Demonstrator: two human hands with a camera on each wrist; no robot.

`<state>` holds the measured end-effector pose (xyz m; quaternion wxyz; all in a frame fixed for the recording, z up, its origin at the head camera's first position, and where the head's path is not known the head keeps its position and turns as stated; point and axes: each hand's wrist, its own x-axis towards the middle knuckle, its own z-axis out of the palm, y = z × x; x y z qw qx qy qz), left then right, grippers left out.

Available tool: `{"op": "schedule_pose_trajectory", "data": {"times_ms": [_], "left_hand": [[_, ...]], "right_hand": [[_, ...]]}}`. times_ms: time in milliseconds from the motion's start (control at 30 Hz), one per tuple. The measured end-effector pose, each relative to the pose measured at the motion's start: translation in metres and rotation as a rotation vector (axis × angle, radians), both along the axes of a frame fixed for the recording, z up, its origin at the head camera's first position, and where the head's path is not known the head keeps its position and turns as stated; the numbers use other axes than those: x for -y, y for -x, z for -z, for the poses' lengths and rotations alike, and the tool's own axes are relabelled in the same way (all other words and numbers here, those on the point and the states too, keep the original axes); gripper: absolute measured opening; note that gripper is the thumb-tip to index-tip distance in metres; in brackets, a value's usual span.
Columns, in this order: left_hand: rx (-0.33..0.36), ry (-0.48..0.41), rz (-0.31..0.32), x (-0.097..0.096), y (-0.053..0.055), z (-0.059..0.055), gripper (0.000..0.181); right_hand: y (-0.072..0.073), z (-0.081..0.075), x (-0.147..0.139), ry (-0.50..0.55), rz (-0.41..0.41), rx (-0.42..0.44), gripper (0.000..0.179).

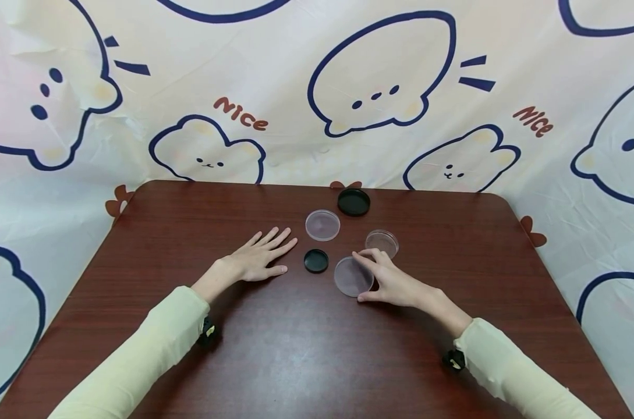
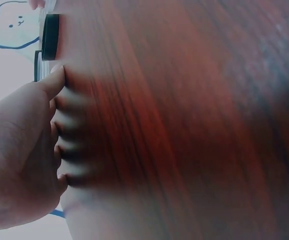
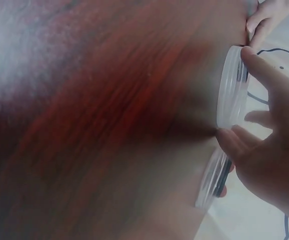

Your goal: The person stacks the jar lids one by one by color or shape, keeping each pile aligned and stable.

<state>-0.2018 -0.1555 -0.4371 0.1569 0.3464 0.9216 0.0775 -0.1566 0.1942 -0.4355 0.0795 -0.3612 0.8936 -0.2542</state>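
My right hand [image 1: 392,282] grips a clear petri dish [image 1: 352,277] by its rim, thumb at the near side and fingers at the far side. In the right wrist view this dish [image 3: 229,92] stands between thumb and fingertips, low at the table. Just beyond those fingers lies a second clear dish [image 1: 382,239], partly hidden by them. My left hand [image 1: 256,259] rests on the table, palm down with fingers spread, holding nothing. A small black round dish [image 1: 315,261] lies to the right of its thumb, and a third clear dish [image 1: 322,225] sits farther back.
Near the far edge is a larger black round dish [image 1: 354,202]. The brown wooden table [image 1: 275,361] reaches to a cartoon-printed cloth [image 1: 290,151] behind it and at both sides.
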Motion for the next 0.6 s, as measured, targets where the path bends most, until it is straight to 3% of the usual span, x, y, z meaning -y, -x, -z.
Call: {"op": "schedule_pose_trajectory", "data": {"times_ms": [333,600], "left_hand": [[-0.020,0.024,0.012,-0.0014,0.0029,0.0011,0.066],[-0.040,0.025,-0.006,-0.0026,-0.0047,0.0026,0.064]], "right_hand": [[0.0022,0.0076,-0.0006,0.013,0.051,-0.017,0.082],[0.0065,0.0078,0.0015,-0.004,0.049,-0.005,0.081]]}}
